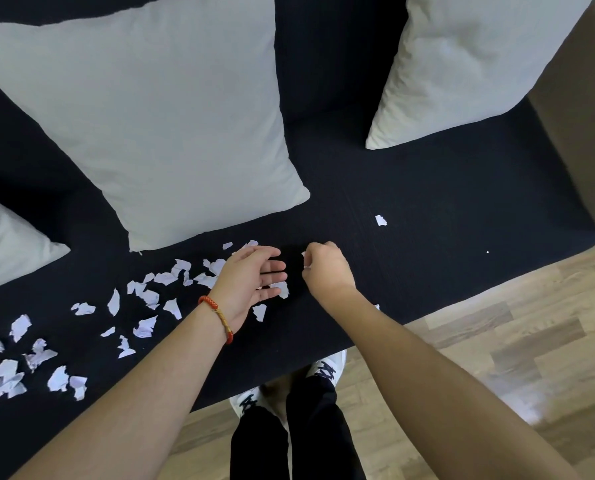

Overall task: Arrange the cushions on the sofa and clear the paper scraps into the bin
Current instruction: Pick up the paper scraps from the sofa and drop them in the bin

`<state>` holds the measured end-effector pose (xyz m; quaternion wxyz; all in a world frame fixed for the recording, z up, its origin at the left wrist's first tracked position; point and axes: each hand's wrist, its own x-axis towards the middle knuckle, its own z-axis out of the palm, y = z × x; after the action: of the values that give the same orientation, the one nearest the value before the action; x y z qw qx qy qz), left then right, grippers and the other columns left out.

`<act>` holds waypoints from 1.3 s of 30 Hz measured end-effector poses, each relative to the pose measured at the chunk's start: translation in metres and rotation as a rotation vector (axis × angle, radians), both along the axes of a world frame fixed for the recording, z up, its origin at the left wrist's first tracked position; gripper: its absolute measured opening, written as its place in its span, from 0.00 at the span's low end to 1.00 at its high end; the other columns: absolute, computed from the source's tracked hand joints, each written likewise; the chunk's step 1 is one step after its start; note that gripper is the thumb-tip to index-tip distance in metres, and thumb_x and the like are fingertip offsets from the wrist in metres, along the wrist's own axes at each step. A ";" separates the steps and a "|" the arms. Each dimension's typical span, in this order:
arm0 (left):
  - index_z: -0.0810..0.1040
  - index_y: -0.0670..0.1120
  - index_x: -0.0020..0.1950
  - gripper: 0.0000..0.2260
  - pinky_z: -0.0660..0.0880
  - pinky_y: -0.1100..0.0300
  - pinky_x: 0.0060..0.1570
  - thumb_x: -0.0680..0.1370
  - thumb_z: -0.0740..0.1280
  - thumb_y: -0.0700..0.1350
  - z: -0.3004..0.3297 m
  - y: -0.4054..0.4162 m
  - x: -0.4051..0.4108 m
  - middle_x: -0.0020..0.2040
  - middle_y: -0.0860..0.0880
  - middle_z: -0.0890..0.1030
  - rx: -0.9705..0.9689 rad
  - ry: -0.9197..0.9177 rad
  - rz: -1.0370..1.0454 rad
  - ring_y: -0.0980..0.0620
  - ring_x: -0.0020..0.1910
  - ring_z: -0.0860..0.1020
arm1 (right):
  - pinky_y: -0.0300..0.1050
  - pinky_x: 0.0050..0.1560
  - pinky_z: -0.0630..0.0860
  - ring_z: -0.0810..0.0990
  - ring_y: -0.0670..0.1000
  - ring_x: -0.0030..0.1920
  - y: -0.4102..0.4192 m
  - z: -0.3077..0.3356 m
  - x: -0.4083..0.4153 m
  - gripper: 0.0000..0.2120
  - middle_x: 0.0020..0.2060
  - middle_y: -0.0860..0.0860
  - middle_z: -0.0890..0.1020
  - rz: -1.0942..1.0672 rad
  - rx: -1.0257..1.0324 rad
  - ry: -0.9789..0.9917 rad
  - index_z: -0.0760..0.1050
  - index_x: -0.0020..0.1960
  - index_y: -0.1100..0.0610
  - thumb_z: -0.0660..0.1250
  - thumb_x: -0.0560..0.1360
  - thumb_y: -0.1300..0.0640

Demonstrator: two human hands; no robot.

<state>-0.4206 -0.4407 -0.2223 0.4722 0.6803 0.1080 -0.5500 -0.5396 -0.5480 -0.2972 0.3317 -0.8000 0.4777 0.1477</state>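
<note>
Dark sofa fills most of the view, seat running left to right, wood floor beyond its front edge. Three pale cushions stand against the back: a big cushion in the middle, a second cushion to the right, and a corner of a third cushion at the left edge. They look roughly placed; whether evenly spaced I cannot judge.

Person stands at the sofa front, both arms reaching over the seat. Left hand lies palm up, fingers spread wide and loosely cupped, a few scraps at its fingertips. Right hand is curled, fingertips pinched narrow on what looks like a small white scrap; the grip itself is mostly hidden.

Paper scraps lie strewn over the left half of the seat, thickest near the front left. One stray scrap sits well apart on the right, and a tiny fleck further right. No bin in view.

Risks, as judged: the open palm is shallow, so gathered pieces could slide off onto the floor. The small fleck is easily missed. Scraps near the big cushion's lower edge could get tucked under it.
</note>
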 end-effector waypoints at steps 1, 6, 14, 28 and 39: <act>0.82 0.43 0.61 0.10 0.82 0.49 0.53 0.84 0.66 0.45 -0.001 0.001 0.000 0.50 0.44 0.86 -0.006 0.015 0.026 0.46 0.50 0.86 | 0.47 0.40 0.79 0.78 0.52 0.42 -0.003 0.002 0.000 0.04 0.53 0.52 0.77 -0.022 0.030 -0.004 0.78 0.50 0.58 0.68 0.79 0.66; 0.81 0.44 0.65 0.13 0.81 0.47 0.61 0.86 0.63 0.48 -0.005 0.002 -0.005 0.60 0.44 0.85 -0.062 0.045 0.182 0.46 0.60 0.84 | 0.42 0.35 0.82 0.82 0.48 0.43 -0.008 0.035 0.000 0.04 0.49 0.49 0.81 -0.248 0.212 -0.257 0.80 0.48 0.56 0.74 0.76 0.63; 0.85 0.47 0.63 0.17 0.77 0.47 0.67 0.85 0.62 0.56 -0.002 -0.015 -0.031 0.61 0.45 0.87 -0.237 0.488 0.420 0.45 0.62 0.84 | 0.48 0.48 0.82 0.81 0.47 0.49 0.032 0.090 0.010 0.06 0.47 0.45 0.83 -0.015 0.151 -0.392 0.79 0.55 0.51 0.68 0.79 0.57; 0.84 0.45 0.41 0.16 0.84 0.57 0.34 0.83 0.67 0.52 0.000 -0.029 -0.015 0.40 0.46 0.82 -0.374 0.570 0.617 0.51 0.36 0.84 | 0.45 0.46 0.81 0.82 0.47 0.42 -0.020 0.118 -0.039 0.07 0.43 0.45 0.82 -0.471 -0.058 -0.640 0.80 0.52 0.45 0.65 0.80 0.55; 0.77 0.47 0.41 0.12 0.74 0.64 0.28 0.83 0.66 0.49 -0.010 -0.019 0.012 0.39 0.49 0.78 -0.380 0.467 0.714 0.55 0.32 0.75 | 0.46 0.34 0.80 0.83 0.53 0.43 -0.002 0.006 -0.145 0.25 0.51 0.51 0.77 -0.580 0.259 0.122 0.67 0.59 0.50 0.77 0.72 0.43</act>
<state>-0.4086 -0.4599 -0.2328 0.7113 0.3599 0.3358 -0.5017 -0.6847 -0.5505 -0.2915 0.4297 -0.5713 0.6821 0.1542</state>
